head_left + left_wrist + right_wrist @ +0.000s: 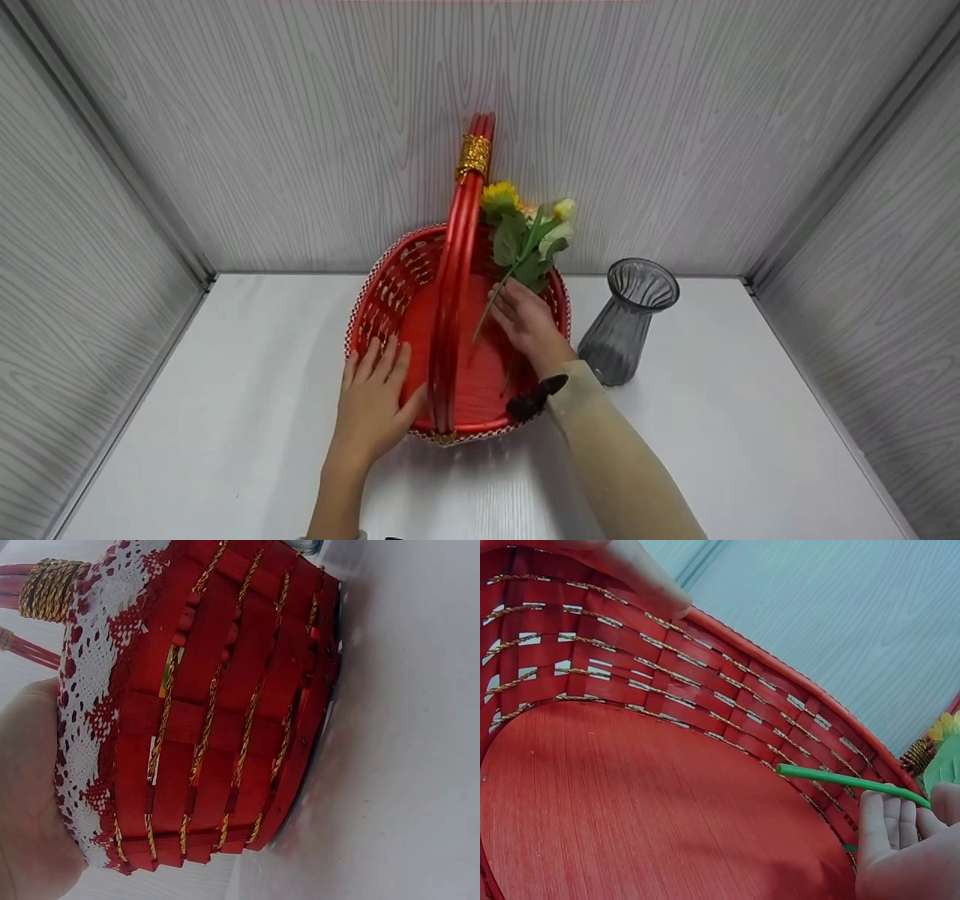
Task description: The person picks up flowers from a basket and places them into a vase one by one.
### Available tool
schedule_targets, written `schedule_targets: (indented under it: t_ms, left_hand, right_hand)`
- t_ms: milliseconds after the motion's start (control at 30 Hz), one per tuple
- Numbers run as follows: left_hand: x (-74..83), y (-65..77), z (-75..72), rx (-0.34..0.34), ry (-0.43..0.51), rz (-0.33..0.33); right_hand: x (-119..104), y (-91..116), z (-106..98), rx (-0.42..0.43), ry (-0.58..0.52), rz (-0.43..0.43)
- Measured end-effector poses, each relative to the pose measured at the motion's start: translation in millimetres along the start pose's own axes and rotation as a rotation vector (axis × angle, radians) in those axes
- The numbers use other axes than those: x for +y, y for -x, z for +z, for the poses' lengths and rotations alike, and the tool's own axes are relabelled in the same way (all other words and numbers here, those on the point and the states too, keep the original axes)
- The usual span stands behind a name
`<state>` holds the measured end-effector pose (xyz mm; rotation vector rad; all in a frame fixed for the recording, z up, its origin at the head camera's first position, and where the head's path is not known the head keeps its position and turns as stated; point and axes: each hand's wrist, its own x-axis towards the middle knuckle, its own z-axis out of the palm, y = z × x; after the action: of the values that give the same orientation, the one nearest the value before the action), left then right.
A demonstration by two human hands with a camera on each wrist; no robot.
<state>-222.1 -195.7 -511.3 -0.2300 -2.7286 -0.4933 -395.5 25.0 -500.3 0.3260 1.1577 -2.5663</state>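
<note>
A red woven basket [484, 401] with a tall arched handle stands before me. My left hand [373, 412] rests on its near left rim, fingers spread and reaching inside. The left wrist view shows the lace-trimmed side of the basket [202, 712] beside that hand. Over the basket's right part, my right hand [531, 330] pinches a green flower stem [832, 777] between thumb and fingers. The stem's cut end points into the basket. Artificial flowers [501, 198], one yellow and others pale, with green leaves, cluster at the far right rim, above the right hand.
A grey ribbed glass vase [616, 341] stands right of the basket, close to my right forearm. Gold cord wraps the top of the basket handle [445, 330]. Wood-grain panels [300, 135] enclose the white table [225, 420] at the back and both sides.
</note>
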Motion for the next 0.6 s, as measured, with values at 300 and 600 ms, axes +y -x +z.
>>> schedule_targets:
  t_ms: [300, 600]
  left_hand:
    - [0.2, 1.3, -1.2, -0.013, -0.008, 0.003]
    - [3.6, -0.2, -1.4, -0.018, -0.006, 0.005]
  right_hand:
    - [1.7, -0.2, -1.0, 0.033, 0.013, -0.042]
    - [-3.3, 3.5, -1.5, 0.073, 0.073, -0.083]
